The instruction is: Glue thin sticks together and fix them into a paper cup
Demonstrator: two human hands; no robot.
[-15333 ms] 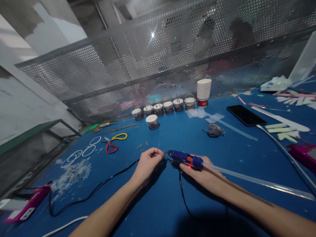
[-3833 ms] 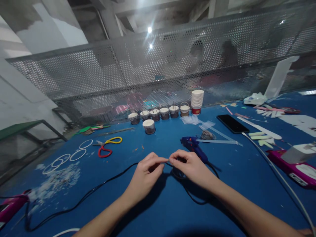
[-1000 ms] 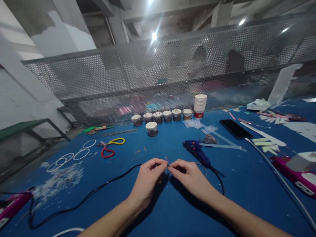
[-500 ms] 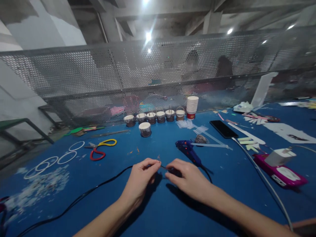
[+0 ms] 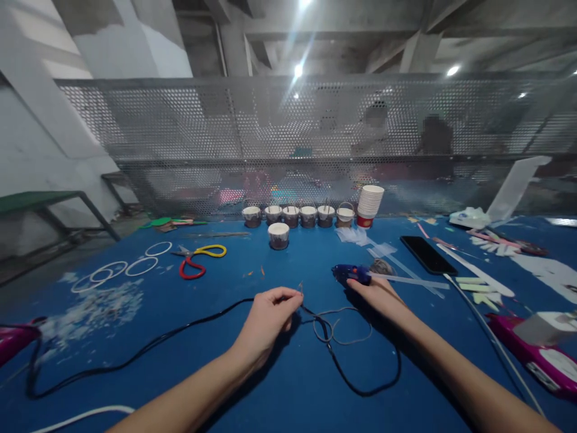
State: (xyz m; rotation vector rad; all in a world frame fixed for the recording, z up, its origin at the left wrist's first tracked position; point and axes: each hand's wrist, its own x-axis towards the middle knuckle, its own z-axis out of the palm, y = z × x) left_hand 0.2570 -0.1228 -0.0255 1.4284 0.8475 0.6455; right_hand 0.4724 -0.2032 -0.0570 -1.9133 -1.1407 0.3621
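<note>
My left hand (image 5: 273,319) is closed in a pinch above the middle of the blue table; a small thin strand (image 5: 302,286) sticks up from its fingertips, too fine to name surely. My right hand (image 5: 376,293) is wrapped round the handle of a dark blue hot glue gun (image 5: 354,274), its nozzle facing left. A clear glue stick (image 5: 412,281) extends from the gun's rear. Between the hands, a thin grey cord (image 5: 349,343) lies in loose loops over the gun's black cable (image 5: 336,359). A ball of grey cord (image 5: 381,266) sits just behind the gun.
Several dark-wrapped paper cups (image 5: 308,217) line the back, with one cup (image 5: 278,237) in front and a cup stack (image 5: 370,204) beside them. Scissors (image 5: 193,263) and white rings (image 5: 142,266) lie left. A phone (image 5: 428,255) and magenta power strip (image 5: 536,355) lie right.
My right hand has moved away from my left hand and taken hold of the glue gun. Loops of grey cord now show on the table. The view has shifted; my left hand keeps its pinch.
</note>
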